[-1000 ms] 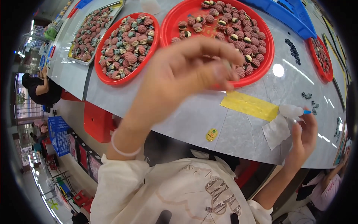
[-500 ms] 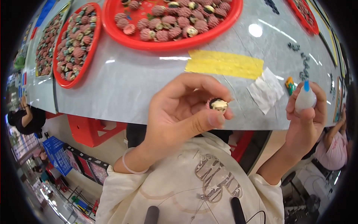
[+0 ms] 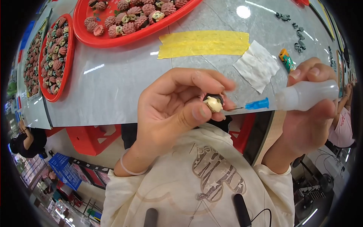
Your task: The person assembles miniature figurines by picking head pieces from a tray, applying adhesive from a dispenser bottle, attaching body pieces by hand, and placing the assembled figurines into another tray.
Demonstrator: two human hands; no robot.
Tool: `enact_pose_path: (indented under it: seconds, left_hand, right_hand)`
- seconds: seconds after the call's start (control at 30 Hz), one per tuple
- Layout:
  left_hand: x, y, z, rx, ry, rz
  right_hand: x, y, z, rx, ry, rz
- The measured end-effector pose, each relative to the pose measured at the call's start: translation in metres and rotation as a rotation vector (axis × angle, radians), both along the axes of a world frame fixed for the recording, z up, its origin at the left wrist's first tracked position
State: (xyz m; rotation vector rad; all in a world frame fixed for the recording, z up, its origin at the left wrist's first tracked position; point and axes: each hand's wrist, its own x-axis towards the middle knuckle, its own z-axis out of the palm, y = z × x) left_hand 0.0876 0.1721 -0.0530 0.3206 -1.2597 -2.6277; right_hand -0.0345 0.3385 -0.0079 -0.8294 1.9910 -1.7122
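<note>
The left hand pinches a small figurine; the right hand grips a squeeze bottle (blue needle tip touching it).

Glossy grey table, red stools beneath, blue crate beside.

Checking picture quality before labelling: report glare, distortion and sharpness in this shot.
Head view: bright lamp glare on the grey table near its far edge; fisheye bends the table edge and blackens the corners; left hand and squeeze bottle are sharp.
</note>
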Motion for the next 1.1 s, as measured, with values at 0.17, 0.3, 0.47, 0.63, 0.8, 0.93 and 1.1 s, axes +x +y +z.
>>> enact_pose_path:
  seconds: [0.17,0.3,0.47,0.63,0.8,0.93,1.1]
  left_hand:
    - [0.002,0.001,-0.003,-0.042,0.019,0.007]
    - [0.003,0.000,0.003,0.008,-0.079,-0.028]
    - [0.003,0.001,-0.002,0.032,-0.064,-0.043]
    - [0.002,0.001,-0.003,0.048,-0.061,-0.060]
    - [-0.001,0.002,-0.002,0.054,-0.058,-0.055]
    - [-0.003,0.003,0.000,0.068,-0.056,-0.042]
    - [0.000,0.002,-0.006,0.086,0.015,-0.020]
  right_hand:
    - [-0.001,-0.007,-0.004,-0.043,0.047,-0.010]
    - [0.009,-0.009,0.002,0.022,0.198,-0.079]
    - [0.008,0.006,0.009,0.025,0.382,-0.009]
    - [0.004,0.011,0.008,-0.044,0.439,0.111]
    - [0.001,0.009,0.004,-0.127,0.335,-0.030]
    - [-0.008,0.010,-0.006,-0.216,0.123,-0.196]
    - [-0.042,-0.007,-0.035,-0.048,0.389,-0.276]
